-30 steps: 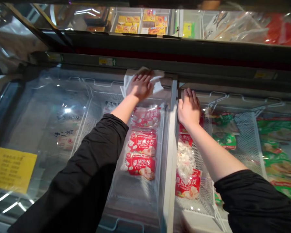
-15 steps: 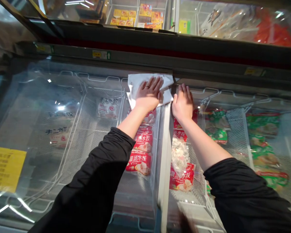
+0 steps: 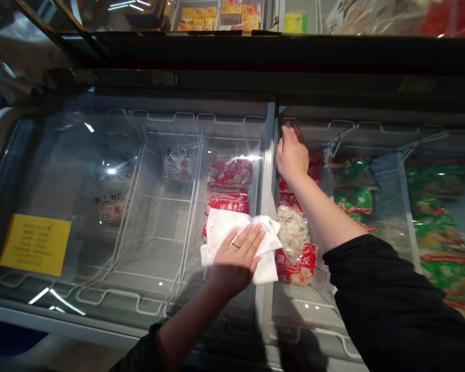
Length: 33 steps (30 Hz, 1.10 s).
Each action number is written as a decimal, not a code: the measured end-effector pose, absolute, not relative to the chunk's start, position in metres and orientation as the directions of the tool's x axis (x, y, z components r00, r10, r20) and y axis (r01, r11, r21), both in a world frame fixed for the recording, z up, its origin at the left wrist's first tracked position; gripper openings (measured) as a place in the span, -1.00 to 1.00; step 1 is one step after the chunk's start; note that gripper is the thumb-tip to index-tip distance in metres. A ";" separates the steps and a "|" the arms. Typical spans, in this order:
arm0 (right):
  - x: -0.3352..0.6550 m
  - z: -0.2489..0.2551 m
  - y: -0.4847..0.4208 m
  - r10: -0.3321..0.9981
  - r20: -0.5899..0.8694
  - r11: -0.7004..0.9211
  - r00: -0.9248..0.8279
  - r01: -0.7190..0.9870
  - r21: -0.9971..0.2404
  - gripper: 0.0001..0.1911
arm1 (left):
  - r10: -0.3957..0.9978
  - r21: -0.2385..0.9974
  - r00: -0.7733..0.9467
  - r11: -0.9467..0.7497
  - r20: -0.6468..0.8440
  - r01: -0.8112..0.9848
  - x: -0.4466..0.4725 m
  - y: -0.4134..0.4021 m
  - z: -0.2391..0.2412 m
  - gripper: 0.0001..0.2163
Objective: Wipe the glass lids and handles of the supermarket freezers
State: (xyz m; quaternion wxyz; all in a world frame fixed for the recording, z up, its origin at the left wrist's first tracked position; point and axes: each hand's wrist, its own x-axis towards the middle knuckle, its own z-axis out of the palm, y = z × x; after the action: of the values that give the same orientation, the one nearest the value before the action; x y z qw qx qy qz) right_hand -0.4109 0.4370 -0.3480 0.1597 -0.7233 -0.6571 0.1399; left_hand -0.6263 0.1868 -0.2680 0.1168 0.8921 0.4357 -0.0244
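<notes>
My left hand (image 3: 238,256) lies flat, fingers stretched out, on a folded white cloth (image 3: 220,222). It presses the cloth against the glass lid (image 3: 166,206) of a chest freezer, close to the lid's pale edge frame (image 3: 266,206). A ring shows on one finger. Farther up, my right hand (image 3: 292,152) rests just right of that frame near the freezer's back. Its fingers point away from me, partly in shadow, with nothing seen in them. Red dumpling bags (image 3: 230,170) lie beneath the glass, and another red bag (image 3: 296,266) lies below my right hand.
White wire baskets (image 3: 178,206) divide the freezer. Green bags (image 3: 445,243) lie at the right, a pale clear bag (image 3: 292,232) near the middle. A yellow notice (image 3: 34,245) is on the glass at left. Behind stands another freezer with yellow boxes (image 3: 197,18).
My left hand has moved toward me along the glass with the cloth, from the lid's back edge to its middle. My right hand has stayed near the back by the frame.
</notes>
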 end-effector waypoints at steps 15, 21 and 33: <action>-0.448 -0.294 0.146 0.996 -0.047 -0.093 0.080 0.874 -0.477 -0.26 | 0.871 0.311 0.467 -0.405 -0.156 0.860 -0.586 0.280 -0.274 -0.41; -0.468 -0.292 0.094 0.979 -0.053 -0.197 0.196 0.856 -0.477 -0.36 | 0.780 0.294 0.601 -0.542 -0.172 0.787 -0.627 0.108 -0.253 -0.41; -0.506 -0.283 -0.007 0.966 -0.029 -0.232 0.258 0.809 -0.541 -0.34 | 0.677 0.331 0.719 -0.649 -0.159 0.685 -0.667 0.078 -0.254 -0.42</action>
State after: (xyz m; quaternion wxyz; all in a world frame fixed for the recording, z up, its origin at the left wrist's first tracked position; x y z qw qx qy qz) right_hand -0.5057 -0.0070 -0.2831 0.2153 -0.7633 -0.5812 0.1826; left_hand -0.6670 0.0781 -0.2540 0.1864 0.9080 0.3750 -0.0104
